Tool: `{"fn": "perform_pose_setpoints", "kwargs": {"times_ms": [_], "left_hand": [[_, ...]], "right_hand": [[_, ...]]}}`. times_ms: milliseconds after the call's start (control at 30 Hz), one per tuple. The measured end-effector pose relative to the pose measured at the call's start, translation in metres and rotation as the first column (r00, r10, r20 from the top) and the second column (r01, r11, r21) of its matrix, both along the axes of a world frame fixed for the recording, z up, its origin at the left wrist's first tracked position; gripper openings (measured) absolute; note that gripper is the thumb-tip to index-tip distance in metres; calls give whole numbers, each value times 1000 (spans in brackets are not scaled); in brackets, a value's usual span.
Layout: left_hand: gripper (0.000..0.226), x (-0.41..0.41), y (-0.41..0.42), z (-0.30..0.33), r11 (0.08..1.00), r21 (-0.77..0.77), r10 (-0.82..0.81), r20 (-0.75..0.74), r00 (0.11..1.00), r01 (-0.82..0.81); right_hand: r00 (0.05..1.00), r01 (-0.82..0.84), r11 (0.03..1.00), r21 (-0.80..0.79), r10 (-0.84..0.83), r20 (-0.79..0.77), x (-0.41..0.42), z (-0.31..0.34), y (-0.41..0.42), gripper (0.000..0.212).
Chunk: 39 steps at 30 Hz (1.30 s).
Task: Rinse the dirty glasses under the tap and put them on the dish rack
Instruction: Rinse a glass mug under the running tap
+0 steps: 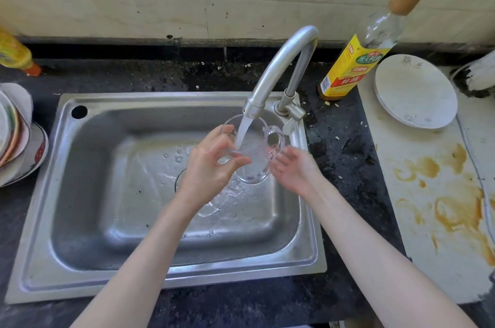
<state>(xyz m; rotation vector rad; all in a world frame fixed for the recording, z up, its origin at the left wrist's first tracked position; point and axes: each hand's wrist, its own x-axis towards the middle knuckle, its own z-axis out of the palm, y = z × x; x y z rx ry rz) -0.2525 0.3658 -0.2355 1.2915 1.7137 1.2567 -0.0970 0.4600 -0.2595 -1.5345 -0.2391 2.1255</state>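
A clear glass mug (254, 156) with a handle on its right side is held upright over the steel sink (80, 193), directly under the tap (278, 70). Water streams from the spout into the mug. My left hand (211, 164) grips the mug's left side, thumb and fingers around the rim. My right hand (292, 166) is cupped against the mug's right side just below the handle, with the fingers spread and the palm turned up.
Stacked plates and bowls (16, 134) stand at the left edge of the dark counter. A yellow-labelled bottle (356, 62) stands right of the tap. White plates (415, 91) lie on a stained white board (442, 207) at the right. Another yellow bottle (13, 54) is far left.
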Motion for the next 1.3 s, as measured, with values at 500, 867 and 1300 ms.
{"fn": "perform_pose_setpoints", "kwargs": {"times_ms": [500, 867, 1300], "left_hand": [[19, 2, -7, -3, 998, -44, 34, -201, 979, -43], [16, 6, 9, 26, 995, 13, 95, -228, 969, -94], [19, 9, 10, 33, 879, -272, 447, 190, 874, -391]], "right_hand": [[999, 30, 998, 50, -29, -33, 0, 7, 25, 22], [894, 247, 966, -82, -260, -365, 22, 62, 60, 27], [956, -290, 946, 147, 293, 2, 24, 35, -4, 60]]}}
